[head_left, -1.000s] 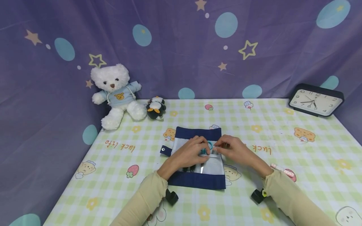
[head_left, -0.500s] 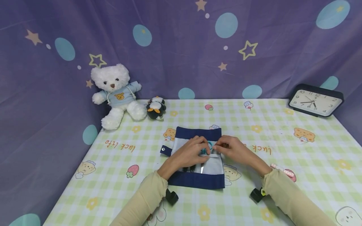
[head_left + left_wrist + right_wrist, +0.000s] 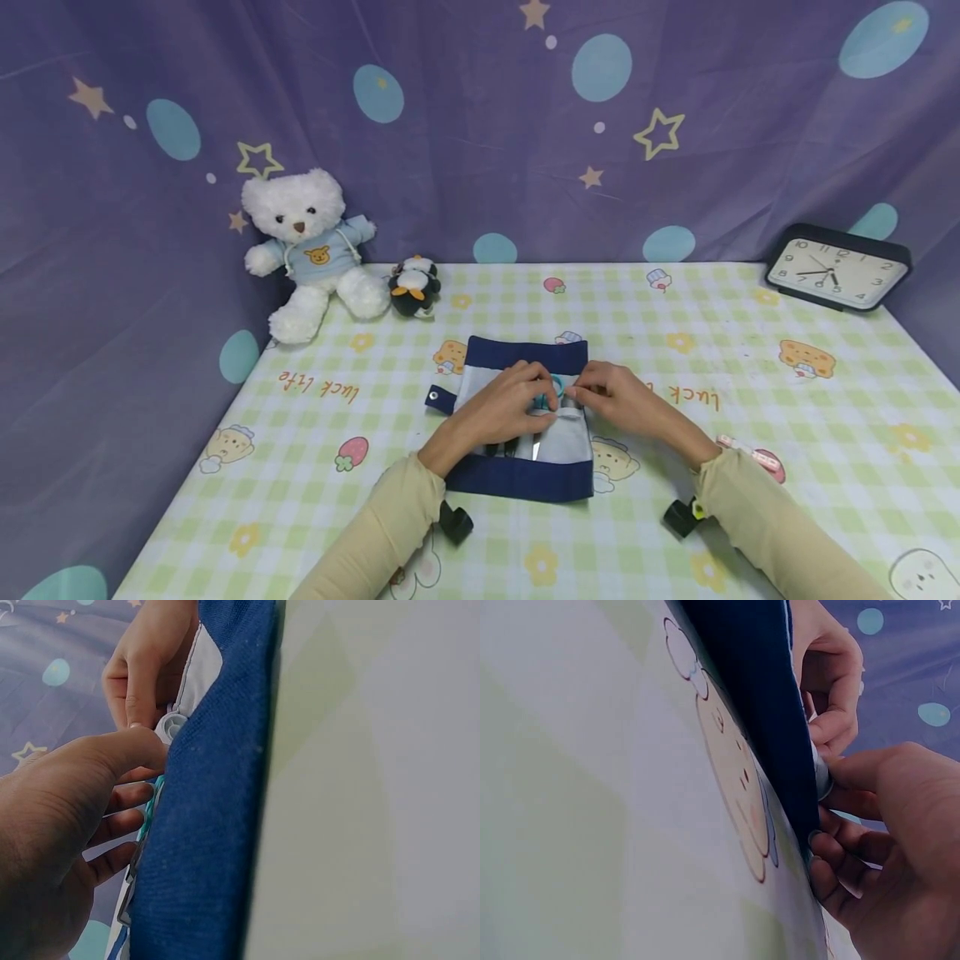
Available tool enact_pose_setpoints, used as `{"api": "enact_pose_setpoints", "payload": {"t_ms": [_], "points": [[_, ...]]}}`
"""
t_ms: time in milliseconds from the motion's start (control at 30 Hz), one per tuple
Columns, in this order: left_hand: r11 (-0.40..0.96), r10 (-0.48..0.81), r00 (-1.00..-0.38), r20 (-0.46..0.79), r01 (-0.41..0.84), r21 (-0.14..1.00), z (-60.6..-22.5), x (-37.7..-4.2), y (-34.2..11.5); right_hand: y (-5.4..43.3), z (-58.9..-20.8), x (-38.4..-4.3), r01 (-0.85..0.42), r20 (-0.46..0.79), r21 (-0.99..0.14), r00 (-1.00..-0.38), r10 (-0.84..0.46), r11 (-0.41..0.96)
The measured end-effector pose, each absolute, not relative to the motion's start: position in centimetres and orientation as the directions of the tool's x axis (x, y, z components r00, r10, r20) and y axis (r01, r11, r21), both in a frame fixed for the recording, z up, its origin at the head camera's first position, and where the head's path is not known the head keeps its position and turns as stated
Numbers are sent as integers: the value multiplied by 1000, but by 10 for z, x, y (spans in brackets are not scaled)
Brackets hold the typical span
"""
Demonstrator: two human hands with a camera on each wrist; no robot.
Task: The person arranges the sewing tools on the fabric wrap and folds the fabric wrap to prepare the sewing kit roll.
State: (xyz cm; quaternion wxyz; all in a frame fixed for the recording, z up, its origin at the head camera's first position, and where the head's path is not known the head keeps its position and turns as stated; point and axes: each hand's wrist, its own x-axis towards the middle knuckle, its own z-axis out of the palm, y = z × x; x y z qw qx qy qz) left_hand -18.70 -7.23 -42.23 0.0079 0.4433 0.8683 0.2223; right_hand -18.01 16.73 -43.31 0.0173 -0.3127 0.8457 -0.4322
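Note:
A navy and pale grey fabric tool pouch (image 3: 521, 482) lies unfolded on the table. Teal-handled scissors (image 3: 558, 387) sit in one of its pockets, the blade showing below. Dark slim tools (image 3: 512, 448) are beside them, partly covered by my left hand (image 3: 504, 407). That hand pinches the pocket's upper hem between thumb and forefinger. At the pouch's right side, my right hand (image 3: 617, 398) pinches a small whitish object with a round end (image 3: 173, 726), which stands at the pocket mouth. Its lower part is hidden by the cloth, and I cannot tell its kind.
A white teddy bear (image 3: 311, 254) and a penguin plush (image 3: 413, 287) sit at the back left. A black-framed clock (image 3: 836, 268) stands at the back right. A pink and white stick-like item (image 3: 750, 452) lies beside my right forearm. A snap strap (image 3: 439, 400) extends left from the pouch.
My right hand has shifted very slightly downward. The pouch's lower right corner has drawn a little to the left, and the pocket hem bulges more. My left hand stays in place.

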Motion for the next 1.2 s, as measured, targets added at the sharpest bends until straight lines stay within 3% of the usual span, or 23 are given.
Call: {"api": "enact_pose_setpoints", "payload": {"t_ms": [667,1200], "points": [[506,773,-608,181,763,403,-424,-187,-73,171,-438,-183,-581,295,-719,-752,-589,381],[511,773,-612,164,755,412,-422,-187,-73,172,-438,-181,-567,283,-738,-753,-594,366]]}}
